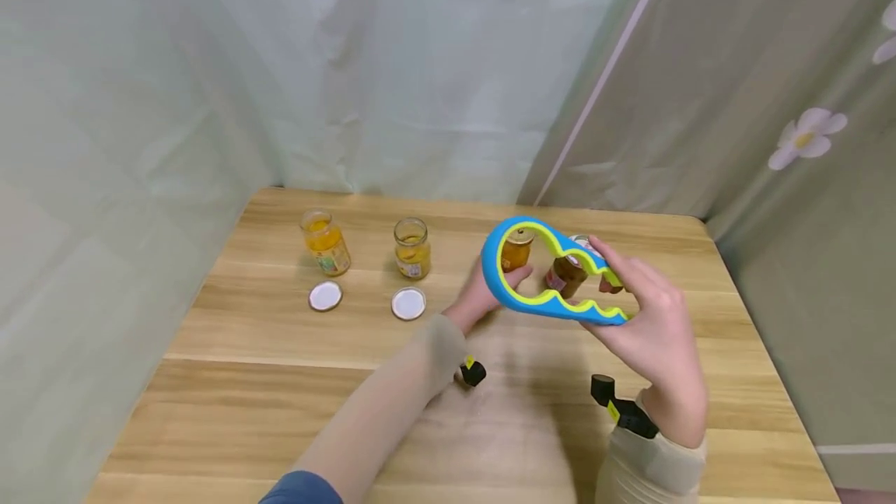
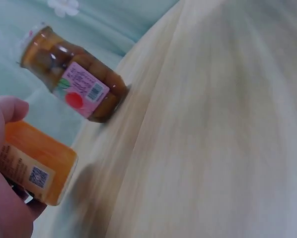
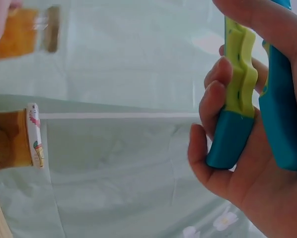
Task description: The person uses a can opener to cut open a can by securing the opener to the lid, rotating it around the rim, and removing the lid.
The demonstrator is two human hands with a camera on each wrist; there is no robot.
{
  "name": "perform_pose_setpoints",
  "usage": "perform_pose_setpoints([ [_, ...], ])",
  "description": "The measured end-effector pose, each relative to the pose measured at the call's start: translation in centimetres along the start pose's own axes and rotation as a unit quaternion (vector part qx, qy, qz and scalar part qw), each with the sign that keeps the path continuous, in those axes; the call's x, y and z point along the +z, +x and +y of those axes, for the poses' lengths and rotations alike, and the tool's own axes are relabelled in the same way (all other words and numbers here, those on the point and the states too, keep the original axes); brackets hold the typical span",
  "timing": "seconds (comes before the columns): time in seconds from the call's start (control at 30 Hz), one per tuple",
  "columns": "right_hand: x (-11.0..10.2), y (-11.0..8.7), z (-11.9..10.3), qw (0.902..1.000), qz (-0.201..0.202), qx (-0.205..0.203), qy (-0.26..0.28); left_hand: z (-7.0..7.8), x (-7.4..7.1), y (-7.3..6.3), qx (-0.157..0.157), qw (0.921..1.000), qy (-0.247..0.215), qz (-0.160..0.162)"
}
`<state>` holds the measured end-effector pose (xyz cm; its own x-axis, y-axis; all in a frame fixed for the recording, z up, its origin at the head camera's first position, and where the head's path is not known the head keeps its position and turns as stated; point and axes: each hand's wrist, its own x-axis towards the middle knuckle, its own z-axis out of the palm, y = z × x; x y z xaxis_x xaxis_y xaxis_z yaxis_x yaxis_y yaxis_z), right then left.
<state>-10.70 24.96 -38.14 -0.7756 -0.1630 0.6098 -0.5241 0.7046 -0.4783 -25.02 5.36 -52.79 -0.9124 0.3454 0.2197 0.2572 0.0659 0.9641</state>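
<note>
My left hand [image 1: 479, 295] grips a jar of orange contents [image 1: 516, 255] with a gold lid; in the left wrist view its labelled lower part [image 2: 41, 166] shows past the fingers. My right hand [image 1: 658, 317] holds a blue and yellow-green jar opener [image 1: 492, 264] by its handle ends, thumb on one side and fingers curled on the other. In the head view the opener's loop overlaps the orange jar. Just right of that jar stands a closed jar of brown contents [image 2: 84, 82] with a pink label and a patterned white lid [image 3: 35, 135].
Two lidless glass jars stand on the left of the wooden table: one of orange fruit [image 1: 327, 243], one of yellowish contents [image 1: 412, 249]. In front of them lie two lids, one left [image 1: 325, 295], one right [image 1: 408, 303]. A pale curtain [image 1: 434, 84] hangs behind the table.
</note>
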Motion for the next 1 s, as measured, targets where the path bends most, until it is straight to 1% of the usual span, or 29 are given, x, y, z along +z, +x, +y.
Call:
perform_pose_setpoints([
  [0.1,0.0,0.5,0.0,0.9999,-0.010,0.006,0.000,0.7,-1.4,-0.9,-0.004,0.9994,0.029,0.017],
  [0.17,0.0,0.7,0.0,0.9997,-0.021,0.009,0.003,1.4,-2.3,-1.6,-0.004,0.9991,0.037,0.023],
  [0.27,0.0,0.7,-0.1,0.9995,-0.029,0.006,0.004,2.5,-3.3,-2.9,-0.010,0.9994,0.020,0.027],
  [0.4,0.5,0.6,-0.2,0.9993,-0.036,-0.002,0.004,3.3,-4.2,-4.5,0.000,0.9999,-0.009,0.007],
  [0.53,1.2,0.6,-0.3,0.9990,-0.045,-0.005,0.006,3.5,-4.2,-5.8,0.029,0.9991,-0.027,-0.017],
  [0.63,1.4,0.8,-0.3,0.9988,-0.047,-0.010,0.003,3.3,-3.7,-6.1,0.045,0.9988,-0.014,-0.015],
  [0.7,1.5,1.0,-0.3,0.9986,-0.050,-0.014,0.001,3.2,-3.5,-6.3,0.042,0.9990,-0.010,-0.010],
  [0.77,1.7,1.0,-0.3,0.9984,-0.054,-0.015,-0.003,3.2,-3.3,-6.6,0.033,0.9995,0.003,0.001],
  [0.9,1.8,0.8,-0.3,0.9981,-0.059,-0.008,-0.016,3.3,-3.1,-7.0,0.015,0.9998,-0.004,0.007],
  [1.0,1.9,0.6,-0.3,0.9977,-0.063,-0.003,-0.025,3.5,-3.1,-7.2,0.019,0.9997,-0.015,0.005],
])
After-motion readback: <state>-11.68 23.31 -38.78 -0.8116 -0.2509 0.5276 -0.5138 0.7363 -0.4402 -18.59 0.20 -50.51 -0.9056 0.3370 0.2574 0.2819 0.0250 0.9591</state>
